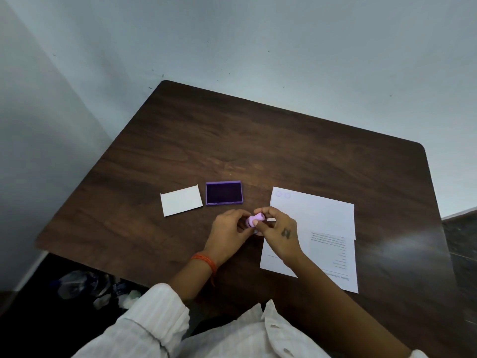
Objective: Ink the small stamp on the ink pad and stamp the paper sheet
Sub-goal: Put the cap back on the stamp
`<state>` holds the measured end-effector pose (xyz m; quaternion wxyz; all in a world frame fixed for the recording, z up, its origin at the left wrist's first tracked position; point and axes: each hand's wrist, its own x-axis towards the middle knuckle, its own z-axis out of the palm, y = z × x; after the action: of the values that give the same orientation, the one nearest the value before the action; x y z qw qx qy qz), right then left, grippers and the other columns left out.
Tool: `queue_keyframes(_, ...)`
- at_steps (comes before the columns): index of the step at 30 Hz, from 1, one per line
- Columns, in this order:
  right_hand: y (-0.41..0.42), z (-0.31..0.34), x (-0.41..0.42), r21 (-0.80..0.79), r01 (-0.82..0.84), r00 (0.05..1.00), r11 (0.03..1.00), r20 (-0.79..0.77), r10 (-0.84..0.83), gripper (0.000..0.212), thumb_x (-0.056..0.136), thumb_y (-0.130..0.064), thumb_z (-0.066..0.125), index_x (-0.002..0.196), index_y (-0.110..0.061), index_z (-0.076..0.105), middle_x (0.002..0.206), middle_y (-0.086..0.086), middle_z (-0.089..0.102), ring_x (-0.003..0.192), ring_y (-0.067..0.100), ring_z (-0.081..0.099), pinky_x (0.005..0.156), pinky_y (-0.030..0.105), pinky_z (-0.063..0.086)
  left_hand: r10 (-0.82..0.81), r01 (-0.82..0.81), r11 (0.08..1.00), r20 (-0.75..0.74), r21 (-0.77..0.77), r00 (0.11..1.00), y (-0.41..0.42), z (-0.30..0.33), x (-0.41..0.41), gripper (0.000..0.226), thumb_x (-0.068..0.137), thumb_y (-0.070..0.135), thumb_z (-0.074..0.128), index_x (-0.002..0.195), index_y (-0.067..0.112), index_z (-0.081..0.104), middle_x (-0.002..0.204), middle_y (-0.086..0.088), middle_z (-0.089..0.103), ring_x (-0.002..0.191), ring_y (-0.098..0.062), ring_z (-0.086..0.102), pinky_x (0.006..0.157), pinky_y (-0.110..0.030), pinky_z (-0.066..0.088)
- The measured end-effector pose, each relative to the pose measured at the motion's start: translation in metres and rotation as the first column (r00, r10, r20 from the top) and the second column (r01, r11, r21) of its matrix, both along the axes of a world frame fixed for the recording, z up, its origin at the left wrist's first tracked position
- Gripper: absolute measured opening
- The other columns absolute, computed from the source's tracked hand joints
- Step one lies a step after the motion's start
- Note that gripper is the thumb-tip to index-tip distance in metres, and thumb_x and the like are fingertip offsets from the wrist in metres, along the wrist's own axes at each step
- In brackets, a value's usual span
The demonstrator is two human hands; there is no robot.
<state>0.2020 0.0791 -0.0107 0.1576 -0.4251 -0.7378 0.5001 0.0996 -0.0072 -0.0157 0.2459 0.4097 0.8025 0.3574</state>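
A small pink stamp (255, 219) lies on its side in the air just above the table, held between both hands. My left hand (228, 235) grips its lower end and my right hand (277, 232) pinches its top. An open purple ink pad (224, 193) sits on the table just beyond my hands. The white paper sheet (315, 215) lies to the right, partly under my right hand, with two faint round marks near its far left corner and printed text on its near part.
A white card-like lid (181, 200) lies left of the ink pad. The dark wooden table (258, 140) stands against grey walls. Below the table's left edge, a plastic bottle (77, 282) and crumpled scraps lie on the floor.
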Motion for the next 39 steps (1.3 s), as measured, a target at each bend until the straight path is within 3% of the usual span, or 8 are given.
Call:
queue_keyframes(3, 0.0, 0.001, 0.0, -0.011, 0.009, 1.0, 1.0, -0.007, -0.009, 0.018, 0.081, -0.017, 0.068, 0.099, -0.014, 0.067, 0.098, 0.008, 0.069, 0.087, 0.016, 0.063, 0.082, 0.035, 0.057, 0.03, -0.03, 0.999, 0.029, 0.015, 0.999, -0.001, -0.001, 0.0, 0.032, 0.079, 0.021, 0.069, 0.11, 0.013, 0.063, 0.106, -0.008, 0.069, 0.092, -0.011, 0.06, 0.084, -0.02, 0.047)
queue_keyframes(8, 0.0, 0.002, 0.002, -0.029, 0.0, 1.0, 1.0, -0.028, -0.001, 0.02, 0.081, -0.014, 0.068, 0.1, -0.011, 0.067, 0.09, 0.0, 0.064, 0.077, 0.003, 0.058, 0.065, 0.004, 0.047, 0.068, -0.07, 0.997, 0.134, 0.012, 0.989, -0.002, 0.0, 0.0, 0.036, 0.076, 0.015, 0.071, 0.111, 0.013, 0.063, 0.108, -0.008, 0.069, 0.094, -0.013, 0.063, 0.087, -0.022, 0.049)
queue_keyframes(11, 0.003, 0.003, 0.003, -0.054, -0.001, 0.999, 0.999, -0.034, -0.001, 0.022, 0.081, -0.012, 0.068, 0.102, -0.008, 0.067, 0.091, 0.001, 0.063, 0.077, 0.001, 0.056, 0.059, -0.004, 0.043, 0.081, -0.087, 0.996, 0.22, 0.015, 0.972, -0.004, 0.002, 0.0, 0.036, 0.075, 0.01, 0.072, 0.109, 0.012, 0.064, 0.107, -0.008, 0.07, 0.088, -0.008, 0.063, 0.085, -0.016, 0.05)
queue_keyframes(18, 0.006, 0.004, 0.005, -0.101, -0.006, 0.998, 0.995, -0.059, 0.0, 0.024, 0.079, -0.014, 0.07, 0.103, -0.007, 0.067, 0.096, 0.008, 0.067, 0.08, 0.006, 0.059, 0.058, -0.001, 0.046, 0.099, -0.112, 0.993, 0.257, 0.037, 0.961, -0.004, 0.003, 0.001, 0.03, 0.075, 0.01, 0.072, 0.105, 0.013, 0.067, 0.101, -0.006, 0.071, 0.078, 0.004, 0.059, 0.067, 0.004, 0.043)
queue_keyframes(27, 0.007, 0.001, 0.007, -0.203, 0.01, 0.999, 0.979, -0.039, -0.018, 0.02, 0.076, -0.028, 0.074, 0.083, -0.01, 0.067, 0.079, 0.008, 0.069, 0.073, 0.018, 0.069, 0.056, 0.01, 0.054, 0.085, -0.088, 0.996, 0.211, 0.007, 0.974, -0.004, 0.001, 0.002, 0.029, 0.076, 0.012, 0.071, 0.105, 0.014, 0.067, 0.103, -0.006, 0.071, 0.086, -0.008, 0.062, 0.075, -0.009, 0.046)
queue_keyframes(32, 0.014, 0.004, 0.01, -0.187, -0.041, 0.999, 0.982, -0.019, 0.038, 0.04, 0.075, -0.027, 0.074, 0.111, -0.014, 0.062, 0.1, -0.002, 0.064, 0.091, 0.016, 0.064, 0.066, 0.013, 0.052, 0.068, -0.07, 0.998, 0.234, 0.0, 0.97, -0.006, 0.001, 0.0, 0.031, 0.075, 0.011, 0.073, 0.105, 0.015, 0.067, 0.102, -0.005, 0.072, 0.088, -0.007, 0.064, 0.085, -0.022, 0.053)
queue_keyframes(35, 0.017, 0.004, 0.013, -0.108, -0.062, 0.997, 0.992, -0.047, 0.058, 0.026, 0.079, -0.017, 0.071, 0.104, -0.011, 0.068, 0.1, 0.01, 0.071, 0.089, 0.018, 0.066, 0.07, 0.012, 0.051, 0.069, -0.069, 0.998, 0.227, -0.01, 0.972, -0.005, 0.001, 0.0, 0.032, 0.074, 0.011, 0.072, 0.106, 0.014, 0.066, 0.103, -0.004, 0.071, 0.086, -0.005, 0.063, 0.077, -0.011, 0.048)
queue_keyframes(39, 0.016, 0.002, 0.009, -0.117, -0.061, 0.998, 0.991, -0.019, 0.059, 0.019, 0.08, -0.021, 0.07, 0.093, -0.007, 0.069, 0.091, 0.017, 0.073, 0.069, 0.011, 0.067, 0.057, 0.009, 0.054, 0.068, -0.065, 0.998, 0.227, -0.019, 0.972, -0.005, -0.001, 0.0, 0.032, 0.075, 0.012, 0.072, 0.106, 0.014, 0.066, 0.104, -0.006, 0.072, 0.089, -0.009, 0.065, 0.08, -0.012, 0.047)
